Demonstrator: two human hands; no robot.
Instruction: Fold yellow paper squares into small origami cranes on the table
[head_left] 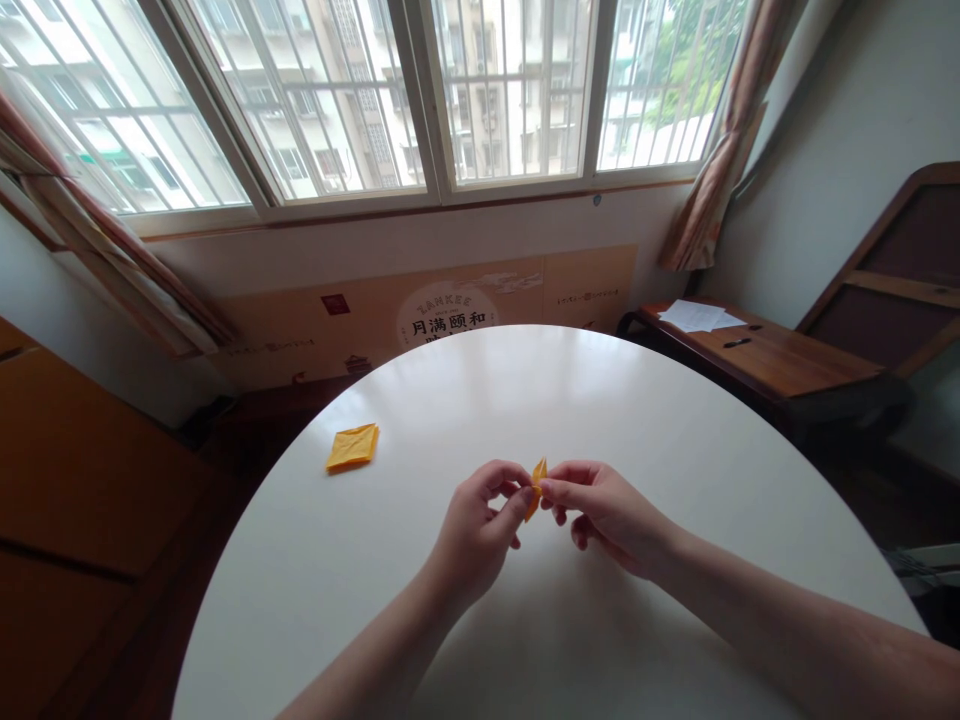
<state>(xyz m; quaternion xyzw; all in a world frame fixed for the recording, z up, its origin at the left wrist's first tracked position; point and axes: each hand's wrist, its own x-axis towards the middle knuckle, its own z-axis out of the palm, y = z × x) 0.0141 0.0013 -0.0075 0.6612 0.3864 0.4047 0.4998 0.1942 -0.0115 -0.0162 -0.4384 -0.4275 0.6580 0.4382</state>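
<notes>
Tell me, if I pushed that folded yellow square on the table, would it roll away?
The folded yellow square likely wouldn't roll, since it lies flat and has corners. It might slide easily, because the white table looks smooth and shiny. It's probably light and a bit floppy, as it looks like thin, wrinkled material folded in layers.

A small, yellow-orange folded piece (539, 473) is pinched between the left grip (478, 525) and the right grip (611, 510), tilted slightly off upright, one pointed end above them, another end showing just below.
</notes>
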